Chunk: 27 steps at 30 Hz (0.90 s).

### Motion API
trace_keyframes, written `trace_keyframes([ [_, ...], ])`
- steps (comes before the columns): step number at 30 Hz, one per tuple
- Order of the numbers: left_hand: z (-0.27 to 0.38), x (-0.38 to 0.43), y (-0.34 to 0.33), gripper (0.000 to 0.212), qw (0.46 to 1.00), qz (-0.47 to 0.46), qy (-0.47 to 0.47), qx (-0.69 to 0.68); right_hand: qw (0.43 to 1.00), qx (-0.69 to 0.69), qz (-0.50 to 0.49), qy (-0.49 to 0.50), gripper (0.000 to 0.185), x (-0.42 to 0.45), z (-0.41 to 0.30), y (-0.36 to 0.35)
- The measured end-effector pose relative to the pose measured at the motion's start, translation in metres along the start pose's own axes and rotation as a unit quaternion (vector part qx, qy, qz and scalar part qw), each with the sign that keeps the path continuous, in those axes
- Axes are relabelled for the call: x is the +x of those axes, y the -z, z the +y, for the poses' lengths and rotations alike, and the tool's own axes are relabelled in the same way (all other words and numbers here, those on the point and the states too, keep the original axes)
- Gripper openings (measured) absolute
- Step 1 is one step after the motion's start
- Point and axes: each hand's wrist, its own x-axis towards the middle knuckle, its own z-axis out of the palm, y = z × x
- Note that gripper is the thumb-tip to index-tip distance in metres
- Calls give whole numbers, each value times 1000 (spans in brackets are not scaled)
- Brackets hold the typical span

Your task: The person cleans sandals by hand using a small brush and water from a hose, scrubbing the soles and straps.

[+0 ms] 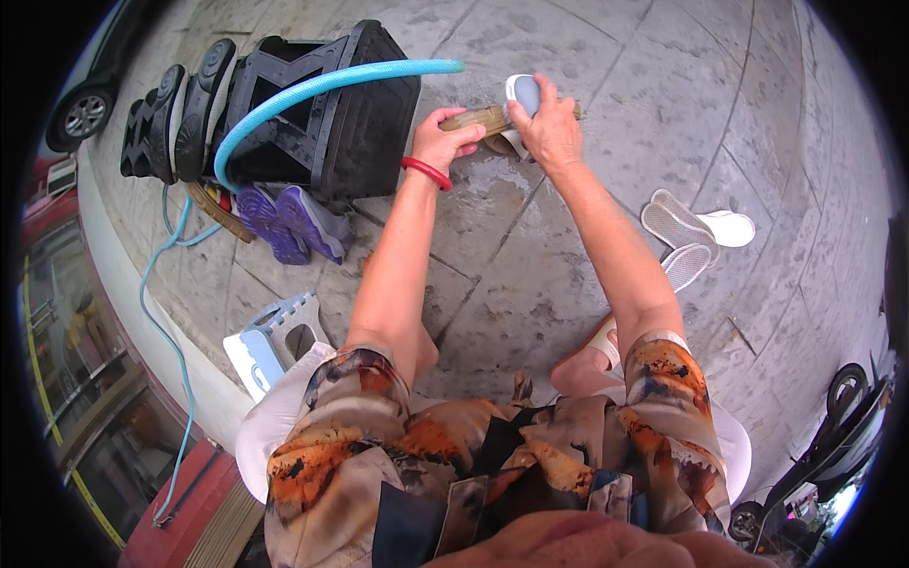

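Note:
My left hand (442, 140), with a red bangle at the wrist, grips one end of a shoe with a tan-brown sole (485, 122). The shoe is held on its side just above the wet concrete paving. A white-rimmed, grey-blue scrubbing brush (524, 96) is in my right hand (556, 130), against the shoe. The fingers of that hand cover part of both the brush and the far end of the shoe. Below the sole, a pale piece of the shoe's upper (511, 144) shows. The brush's bristles are hidden from view.
On the left stands a black plastic crate (366, 121), with a light-blue hose (312, 86) across it and dark-soled shoes (202, 106) beside it. Purple-soled shoes (291, 220) lean near its base. Insoles (678, 224) lie at right. A folding stool (273, 341) stands by my left leg.

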Motion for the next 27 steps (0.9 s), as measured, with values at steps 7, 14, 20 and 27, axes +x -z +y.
trace_keyframes([
  [7, -16, -10, 8, 42, 995, 39, 36, -85, 995, -35, -72, 56, 66, -22, -14, -12],
  [14, -31, -13, 21, 38, 990, 10, 46, -133, 995, 67, -28, -63, 70, 27, 20, -9],
  [20, -41, -13, 22, 51, 981, 19, 55, -183, 972, 109, 33, -208, 68, 66, 128, 18],
  [27, -53, -20, 12, 52, 984, 49, 12, -168, 996, 74, 8, -51, 65, 21, 35, -5],
])
